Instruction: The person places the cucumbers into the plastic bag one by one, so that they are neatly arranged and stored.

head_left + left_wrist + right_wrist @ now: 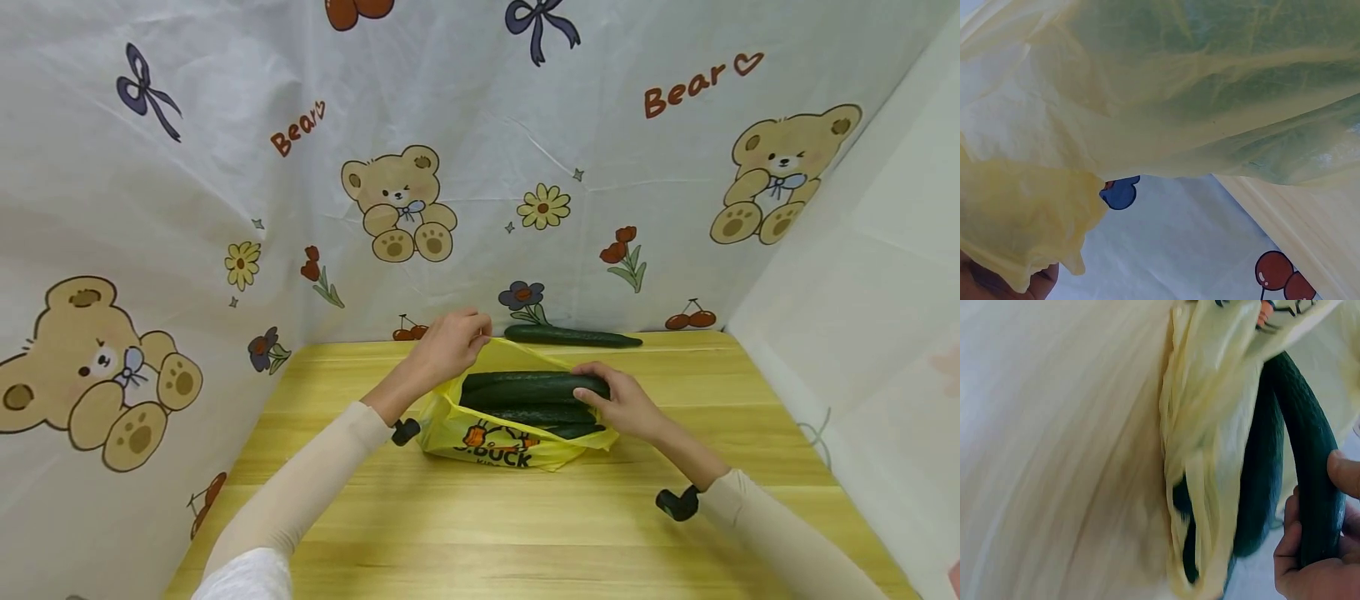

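A yellow plastic bag [450, 442] with a duck print lies on its side on the wooden table, its mouth open. My left hand [453, 342] holds up the bag's rear rim; in the left wrist view its fingers [1044, 281] pinch a corner of the plastic. With my right hand [630, 407] I grip a dark green cucumber [525, 390] by its right end, thumb on one side and fingers curled round the other [1313, 469]. This cucumber lies across the bag's mouth, above other cucumbers [525, 414] inside. The bag's folds partly hide those lower ones.
Another cucumber [570, 336] lies at the table's back edge, behind the bag. A white cloth [480, 108] printed with bears and flowers hangs behind and to the left. On the right stands a plain white side wall [862, 292]. The wooden table [465, 525] extends in front.
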